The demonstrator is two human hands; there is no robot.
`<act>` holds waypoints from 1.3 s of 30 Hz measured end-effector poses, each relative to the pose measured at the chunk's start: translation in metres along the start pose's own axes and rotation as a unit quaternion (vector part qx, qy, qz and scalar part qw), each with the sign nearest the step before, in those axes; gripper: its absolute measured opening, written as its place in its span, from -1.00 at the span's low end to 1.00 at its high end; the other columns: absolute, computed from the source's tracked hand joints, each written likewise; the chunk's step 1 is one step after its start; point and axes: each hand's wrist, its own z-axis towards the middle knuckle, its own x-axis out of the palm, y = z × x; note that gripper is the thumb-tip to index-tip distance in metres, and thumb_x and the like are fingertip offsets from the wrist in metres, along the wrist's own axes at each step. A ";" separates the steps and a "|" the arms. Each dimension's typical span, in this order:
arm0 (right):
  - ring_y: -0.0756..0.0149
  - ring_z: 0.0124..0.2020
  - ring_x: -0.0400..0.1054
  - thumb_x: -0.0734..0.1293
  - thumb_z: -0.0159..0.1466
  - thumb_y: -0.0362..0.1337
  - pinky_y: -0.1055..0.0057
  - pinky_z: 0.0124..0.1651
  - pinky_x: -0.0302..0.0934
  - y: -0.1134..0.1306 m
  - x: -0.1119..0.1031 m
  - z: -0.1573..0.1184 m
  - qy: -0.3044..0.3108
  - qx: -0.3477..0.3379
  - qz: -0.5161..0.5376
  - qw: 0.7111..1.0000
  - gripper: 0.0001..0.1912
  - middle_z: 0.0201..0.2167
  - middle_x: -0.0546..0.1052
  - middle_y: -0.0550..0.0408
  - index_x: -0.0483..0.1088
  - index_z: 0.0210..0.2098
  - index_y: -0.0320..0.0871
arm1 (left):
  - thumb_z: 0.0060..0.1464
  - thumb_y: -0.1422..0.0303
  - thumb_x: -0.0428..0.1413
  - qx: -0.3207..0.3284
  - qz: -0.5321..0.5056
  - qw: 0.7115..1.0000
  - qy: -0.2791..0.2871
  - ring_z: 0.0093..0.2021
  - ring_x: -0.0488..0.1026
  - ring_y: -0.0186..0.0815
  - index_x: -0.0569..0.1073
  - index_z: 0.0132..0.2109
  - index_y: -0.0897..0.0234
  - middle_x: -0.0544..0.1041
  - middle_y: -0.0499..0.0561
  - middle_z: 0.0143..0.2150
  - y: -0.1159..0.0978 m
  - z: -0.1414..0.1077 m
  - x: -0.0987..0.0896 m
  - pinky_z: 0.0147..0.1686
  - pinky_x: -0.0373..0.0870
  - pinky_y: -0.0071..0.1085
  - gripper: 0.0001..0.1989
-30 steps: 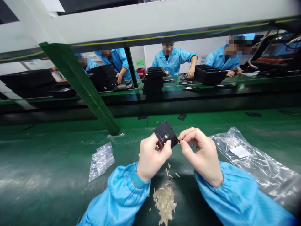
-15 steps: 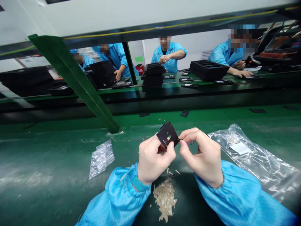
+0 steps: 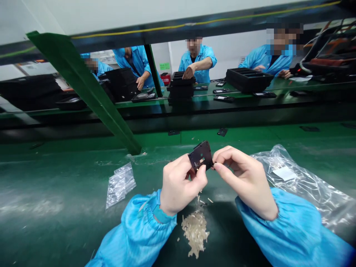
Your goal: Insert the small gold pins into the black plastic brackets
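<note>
Left hand (image 3: 182, 185) is grasping the black plate (image 3: 199, 151) by its lower edge, holding it tilted above the green bench (image 3: 69, 233); right hand (image 3: 246, 178) is pinching a small dark bit (image 3: 214, 164) at the plate's right edge. Pale slivers (image 3: 195, 231) are lying piled between the blue sleeves (image 3: 141, 226), small clear bags (image 3: 118, 187) resting left, a larger bag (image 3: 308, 183) right

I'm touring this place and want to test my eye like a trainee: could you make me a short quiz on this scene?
1. What does the left hand hold? a) a cup b) a flat black part c) a spoon
2. True or false: the right hand wears a glove.
3. Fill in: the larger clear bag lies beside the person's ____ sleeve.

Key: 1 b; 2 false, it is bare; 3 right.
</note>
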 end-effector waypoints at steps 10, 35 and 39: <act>0.41 -0.46 0.24 0.30 0.15 -0.36 0.49 -0.40 0.18 0.004 -0.003 0.005 0.035 0.083 0.083 0.992 -0.87 -0.50 0.36 0.14 0.29 -0.52 -0.15 | -0.02 0.45 0.06 -0.017 -0.033 0.999 0.028 -0.63 0.20 -0.50 0.35 -0.54 0.31 0.30 -0.11 -0.63 0.001 0.003 -0.005 -0.66 0.13 -0.58 -0.83; 0.39 -0.47 0.27 0.28 0.16 -0.34 0.47 -0.41 0.21 0.007 -0.001 0.003 0.023 0.070 0.058 0.996 -0.87 -0.51 0.37 0.13 0.26 -0.51 -0.14 | 0.01 0.38 0.06 -0.100 -0.115 0.986 0.069 -0.58 0.27 -0.45 0.45 -0.46 0.31 0.40 -0.05 -0.55 0.002 0.003 -0.007 -0.58 0.26 -0.54 -0.85; 0.41 -0.47 0.27 0.27 0.15 -0.38 0.48 -0.42 0.21 0.007 -0.001 0.002 0.014 0.063 0.049 0.997 -0.87 -0.52 0.37 0.14 0.26 -0.51 -0.14 | 0.03 0.37 0.05 -0.101 -0.121 0.984 0.077 -0.56 0.27 -0.44 0.44 -0.47 0.32 0.40 -0.04 -0.54 0.005 0.001 -0.007 -0.54 0.29 -0.53 -0.83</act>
